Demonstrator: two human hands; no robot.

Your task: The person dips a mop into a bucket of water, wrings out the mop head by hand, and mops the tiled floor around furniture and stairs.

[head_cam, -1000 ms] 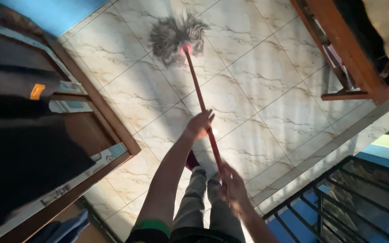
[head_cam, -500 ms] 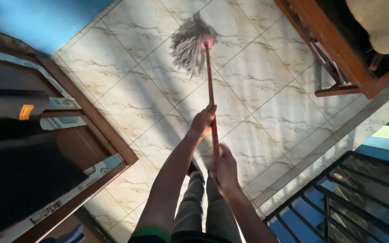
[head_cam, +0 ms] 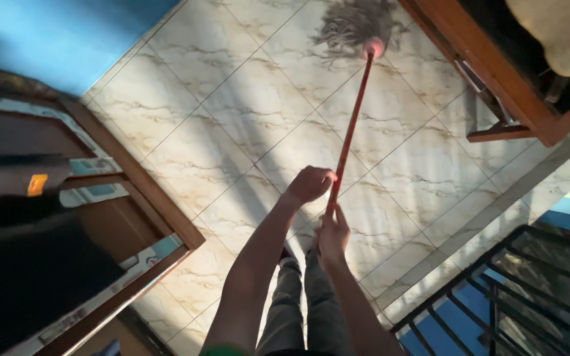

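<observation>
I hold a mop with a long red handle (head_cam: pixel 351 125) in both hands. My left hand (head_cam: pixel 309 184) grips the handle higher up, and my right hand (head_cam: pixel 332 234) grips its near end just below. The grey stringy mop head (head_cam: pixel 354 23) lies spread on the marbled floor tiles (head_cam: pixel 232 112) at the top of the view, close to the wooden furniture. My legs in grey trousers (head_cam: pixel 295 306) stand below my hands.
A wooden door frame and dark door (head_cam: pixel 100 217) stand at the left beneath a blue wall (head_cam: pixel 47 33). Wooden furniture (head_cam: pixel 489 72) sits at the top right. A black metal railing (head_cam: pixel 516 290) runs along the bottom right beside a raised tiled edge.
The mop head has swept from the upper middle of the floor to the right, toward the wooden furniture. My hands have drawn closer together on the handle.
</observation>
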